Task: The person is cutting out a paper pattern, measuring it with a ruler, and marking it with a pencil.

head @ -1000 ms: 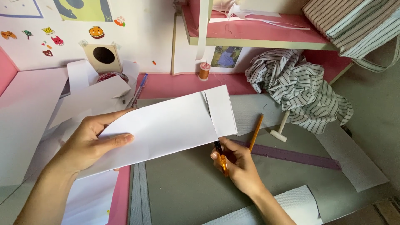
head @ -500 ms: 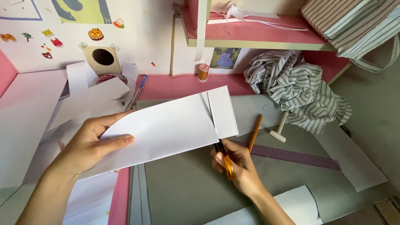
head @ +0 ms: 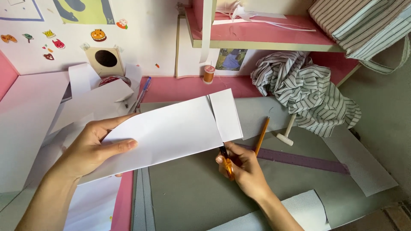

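Left hand (head: 87, 149) at centre left pinches a white paper sheet (head: 167, 130), thumb on top, holding it tilted across mid-frame. Right hand (head: 244, 167) at lower centre is clenched on orange-handled scissors (head: 227, 161), blades at the sheet's lower edge by a fold. Orange pencil (head: 262, 136) lies just right; striped cloth (head: 304, 92) at upper right.

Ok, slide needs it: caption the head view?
Left hand holds white paper while right hand cuts with orange-handled scissors.

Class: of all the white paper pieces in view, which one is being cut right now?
The long white sheet held up by the left hand, with scissors in the right hand at its edge; the others lie flat.
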